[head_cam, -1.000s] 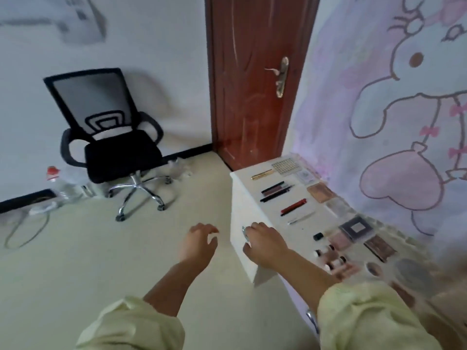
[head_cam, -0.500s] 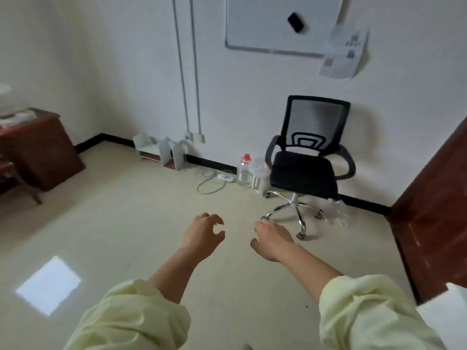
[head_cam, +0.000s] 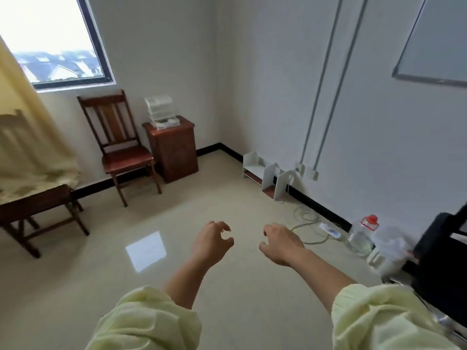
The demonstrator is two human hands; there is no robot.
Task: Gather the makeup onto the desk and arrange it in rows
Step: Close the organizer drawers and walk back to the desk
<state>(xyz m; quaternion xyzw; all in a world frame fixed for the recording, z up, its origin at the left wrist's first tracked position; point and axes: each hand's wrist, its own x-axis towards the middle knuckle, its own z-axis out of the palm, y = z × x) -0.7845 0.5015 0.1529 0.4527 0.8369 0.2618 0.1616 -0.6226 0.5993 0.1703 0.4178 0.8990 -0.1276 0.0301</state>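
Both hands hang in front of me over the bare floor, holding nothing. My left hand [head_cam: 211,242] has loosely curled fingers, and so does my right hand [head_cam: 280,242]. The desk and the rows of makeup are out of view. A clear plastic drawer organiser [head_cam: 161,112] with small items inside stands on a brown wooden cabinet [head_cam: 174,150] at the far wall.
A wooden chair [head_cam: 118,145] stands beside the cabinet, under a window. A low bench [head_cam: 38,208] with yellow cloth is at the left. White shelf units [head_cam: 267,175], a cable, a power strip [head_cam: 328,229] and plastic bottles [head_cam: 361,234] line the right wall. A black office chair [head_cam: 444,261] is at the right edge.
My view has swung left, away from the white desk with the makeup, past the office chair, to the room's far corner. My right hand left the desk edge; both hands stay empty.
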